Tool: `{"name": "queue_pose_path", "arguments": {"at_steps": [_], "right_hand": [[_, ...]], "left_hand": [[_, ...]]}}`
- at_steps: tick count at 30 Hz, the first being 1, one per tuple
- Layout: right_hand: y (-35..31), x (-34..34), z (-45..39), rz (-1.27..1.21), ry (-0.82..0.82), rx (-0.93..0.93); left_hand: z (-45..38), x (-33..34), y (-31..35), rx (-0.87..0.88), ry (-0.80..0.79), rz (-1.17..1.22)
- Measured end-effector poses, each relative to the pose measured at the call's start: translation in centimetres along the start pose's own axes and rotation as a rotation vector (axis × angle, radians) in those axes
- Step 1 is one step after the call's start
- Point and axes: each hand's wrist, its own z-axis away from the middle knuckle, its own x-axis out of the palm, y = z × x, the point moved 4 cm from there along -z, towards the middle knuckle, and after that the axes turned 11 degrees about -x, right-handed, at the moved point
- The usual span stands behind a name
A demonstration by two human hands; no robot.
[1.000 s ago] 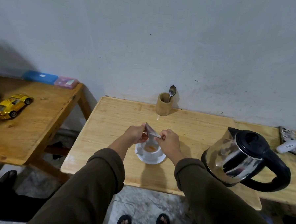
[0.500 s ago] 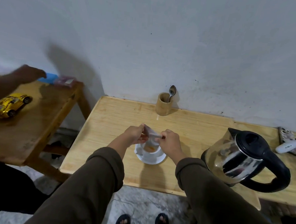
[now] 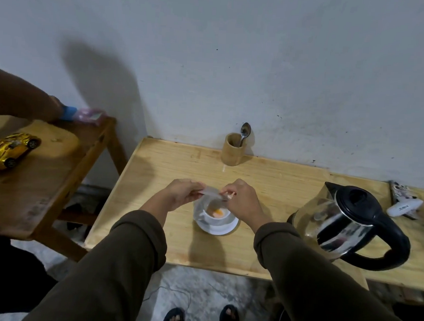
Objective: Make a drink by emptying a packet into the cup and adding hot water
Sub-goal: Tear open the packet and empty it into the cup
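Head view shows two tables: the light one (image 3: 266,178) in front of you and a darker one (image 3: 45,176) to its left. On the light table you have one cup (image 3: 215,215) on one saucer (image 3: 217,228), one kettle (image 3: 345,223) to the right, one wooden holder (image 3: 233,149) at the wall with one spoon (image 3: 244,133) standing in it, and one white item (image 3: 403,207) at the far right edge, too small to identify. The darker table carries one yellow toy car (image 3: 10,149) and two flat boxes, one blue (image 3: 70,110) and one pink (image 3: 89,114). A second person's arm (image 3: 22,99) reaches over it.

Both your forearms extend forward, sleeves pushed to mid-forearm, and the hands meet above the cup. Your left hand (image 3: 182,194) pinches the left edge of one packet (image 3: 210,193); your right hand (image 3: 240,201) pinches its right edge. Fingers of both hands are closed on the packet. The packet is motion-blurred and is held just over the cup's far rim. Orange powder (image 3: 218,211) lies inside the cup.
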Motion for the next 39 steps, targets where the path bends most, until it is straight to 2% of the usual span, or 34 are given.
{"name": "queue_pose_path", "arguments": {"at_steps": [4, 7, 10, 14, 18, 22, 27, 31, 37, 39], "right_hand": [[-2.0, 1.2, -0.7, 0.042, -0.022, -0.045], [-3.9, 3.3, -1.0, 0.266, -0.064, -0.168], [-5.9, 6.4, -1.2, 0.502, -0.202, -0.287], [-7.3, 10.6, -1.1, 0.508, -0.394, -0.261], [-7.5, 13.9, -0.7, 0.640, -0.543, -0.236], [-6.9, 15.7, -0.6, 0.662, -0.613, -0.202], [-7.0, 15.6, -1.6, 0.659, -0.630, -0.171], [-7.6, 14.2, -2.6, 0.444, -0.592, -0.141], [-7.9, 12.1, -3.8, 0.207, -0.363, -0.121], [-7.8, 10.9, -4.2, 0.203, -0.339, -0.116]], "left_hand": [[0.4, -2.1, 0.2, 0.124, 0.080, -0.032], [0.1, -4.5, -0.5, 0.190, 0.244, -0.111], [-0.4, -6.8, -2.4, 0.217, 0.417, -0.191], [-0.8, -9.0, -5.4, 0.191, 0.574, -0.289], [-1.5, -10.0, -7.7, 0.147, 0.607, -0.453], [-2.5, -10.2, -9.2, 0.127, 0.623, -0.590], [-2.8, -9.8, -9.6, 0.116, 0.667, -0.720], [-3.0, -9.9, -9.4, 0.102, 0.649, -0.716], [-2.7, -9.9, -8.5, 0.072, 0.713, -0.698], [-2.6, -9.7, -7.5, 0.079, 0.756, -0.685]]}}
